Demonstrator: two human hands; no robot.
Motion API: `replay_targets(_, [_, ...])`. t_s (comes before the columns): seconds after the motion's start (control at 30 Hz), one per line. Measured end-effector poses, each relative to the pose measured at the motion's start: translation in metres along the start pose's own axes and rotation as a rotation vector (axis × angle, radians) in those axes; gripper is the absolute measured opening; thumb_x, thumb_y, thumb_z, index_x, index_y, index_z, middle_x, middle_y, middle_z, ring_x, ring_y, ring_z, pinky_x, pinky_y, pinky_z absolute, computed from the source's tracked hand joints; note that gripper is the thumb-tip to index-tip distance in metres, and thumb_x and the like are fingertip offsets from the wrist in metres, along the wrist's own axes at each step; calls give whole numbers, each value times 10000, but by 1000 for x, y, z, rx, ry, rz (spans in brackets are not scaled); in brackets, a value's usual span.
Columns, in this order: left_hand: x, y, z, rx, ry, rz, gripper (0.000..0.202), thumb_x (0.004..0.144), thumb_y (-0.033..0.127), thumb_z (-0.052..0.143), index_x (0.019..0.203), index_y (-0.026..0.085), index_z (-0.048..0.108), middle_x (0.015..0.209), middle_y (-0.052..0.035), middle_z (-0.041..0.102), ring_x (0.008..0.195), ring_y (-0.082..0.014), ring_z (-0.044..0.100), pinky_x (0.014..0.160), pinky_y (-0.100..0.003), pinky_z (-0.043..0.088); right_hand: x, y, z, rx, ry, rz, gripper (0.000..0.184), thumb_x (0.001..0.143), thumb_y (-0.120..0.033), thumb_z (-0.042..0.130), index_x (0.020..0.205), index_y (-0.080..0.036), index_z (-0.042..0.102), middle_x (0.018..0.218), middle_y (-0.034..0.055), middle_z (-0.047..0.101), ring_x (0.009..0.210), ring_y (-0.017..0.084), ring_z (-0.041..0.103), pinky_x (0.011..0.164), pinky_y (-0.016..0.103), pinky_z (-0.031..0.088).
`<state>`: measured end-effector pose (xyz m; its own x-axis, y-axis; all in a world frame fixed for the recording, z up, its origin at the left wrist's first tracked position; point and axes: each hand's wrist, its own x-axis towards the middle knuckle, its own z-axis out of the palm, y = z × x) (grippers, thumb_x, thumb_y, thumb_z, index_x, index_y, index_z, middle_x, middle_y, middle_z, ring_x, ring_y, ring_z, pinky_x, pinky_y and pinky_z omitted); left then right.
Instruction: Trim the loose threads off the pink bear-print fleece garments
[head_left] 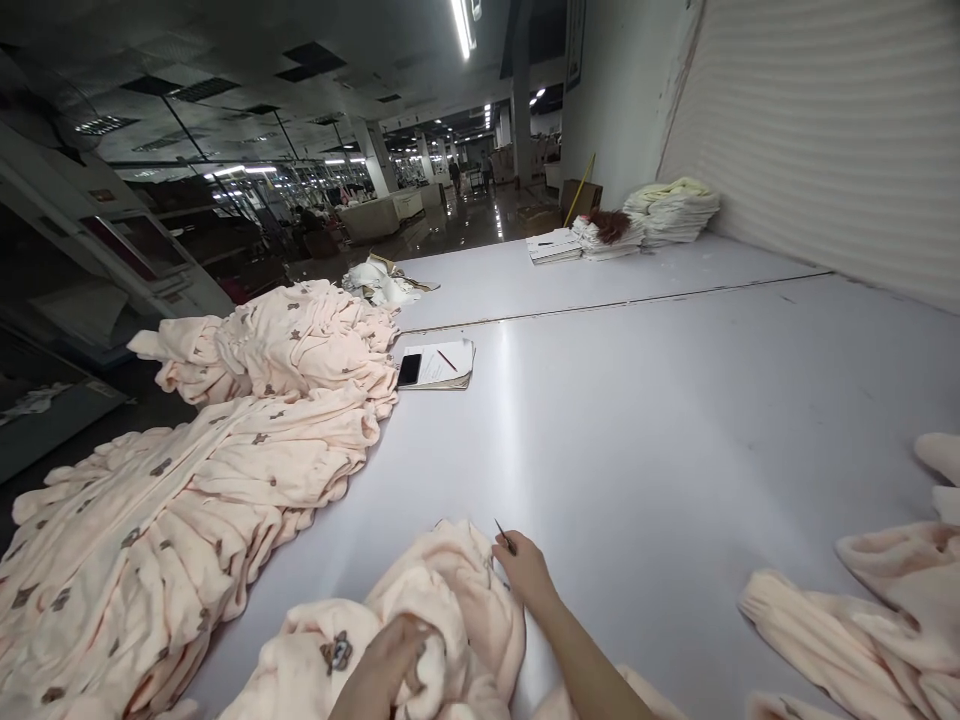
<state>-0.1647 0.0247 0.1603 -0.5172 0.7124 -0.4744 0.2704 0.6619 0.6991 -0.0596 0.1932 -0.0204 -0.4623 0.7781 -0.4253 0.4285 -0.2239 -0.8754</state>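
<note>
A pale pink fleece garment [442,590] with a grey-brown bear motif lies bunched at the near edge of the table. My left hand [394,655] is closed on a fold of it, its fingertips partly hidden in the cloth. Just right of the garment, my right hand [523,568] grips small dark thread snips [504,536], their thin point angled up and to the left. The fingers of that hand sit close beside the garment's upper right edge.
Stacked pink garments [255,450] cover the left side. More pink pieces [862,630] lie at right. Ahead are a notepad [454,365], a phone [409,369] and a pen [447,360]. Folded white cloth [679,220] and papers [553,246] stand at the back by the wall.
</note>
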Motion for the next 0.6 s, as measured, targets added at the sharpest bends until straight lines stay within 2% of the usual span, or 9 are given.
replay_targets(0.03, [4, 3, -3, 58, -21, 8, 104, 642, 313, 594, 713, 252, 640, 748, -56, 646, 999, -326, 570, 877, -374, 441, 10, -1, 5, -3, -33, 24, 191, 902, -316, 580, 980, -146, 614, 993, 32, 640, 872, 169, 620, 784, 363, 503])
replay_targets(0.13, [11, 16, -10, 148, -122, 82, 169, 664, 393, 607, 586, 244, 613, 788, -90, 658, 954, -327, 575, 851, -370, 436, 27, -6, 17, 10, -138, 94, 225, 909, -311, 578, 1056, -143, 602, 1044, 42, 636, 876, 173, 634, 761, 359, 532])
replay_targets(0.23, [11, 28, -18, 150, -266, 167, 218, 615, 450, 668, 648, 236, 639, 807, -64, 670, 853, -288, 585, 777, -316, 448, 22, -5, 21, 58, -197, 150, 195, 906, -300, 582, 1011, -137, 605, 978, 26, 638, 804, 151, 631, 704, 322, 534])
replay_targets(0.3, [14, 32, -21, 146, -314, 180, 280, 675, 510, 617, 739, 238, 639, 776, -19, 658, 785, -242, 575, 736, -289, 448, 7, -2, 19, 135, -216, 172, 172, 893, -303, 594, 922, -134, 601, 851, -6, 627, 678, 113, 601, 613, 260, 504])
replay_targets(0.37, [24, 32, -22, 127, -311, 153, 341, 788, 542, 484, 768, 228, 614, 792, -2, 644, 803, -215, 565, 750, -275, 439, -12, 1, 16, 250, -271, 188, 212, 865, -343, 602, 799, -143, 581, 685, -43, 577, 477, 65, 487, 466, 198, 404])
replay_targets(0.43, [41, 25, -18, 113, -292, 93, 340, 848, 493, 405, 826, 214, 598, 846, -9, 640, 845, -207, 566, 786, -283, 431, -31, 3, 15, 378, -352, 199, 293, 838, -416, 583, 694, -163, 543, 568, -68, 500, 354, 34, 308, 375, 181, 277])
replay_targets(0.5, [58, 13, -11, 124, -252, 29, 282, 819, 407, 470, 969, 198, 586, 933, -33, 642, 896, -215, 573, 836, -306, 417, -47, 3, 20, 486, -414, 206, 353, 818, -466, 550, 611, -187, 487, 482, -89, 402, 326, 27, 184, 345, 180, 203])
replay_targets(0.6, [73, -2, 3, 150, -227, -29, 390, 716, 302, 580, 1082, 168, 575, 948, -63, 656, 876, -226, 596, 837, -323, 420, -58, 1, 34, 581, -407, 211, 414, 792, -503, 519, 525, -231, 357, 400, -122, 225, 305, 39, 135, 318, 179, 183])
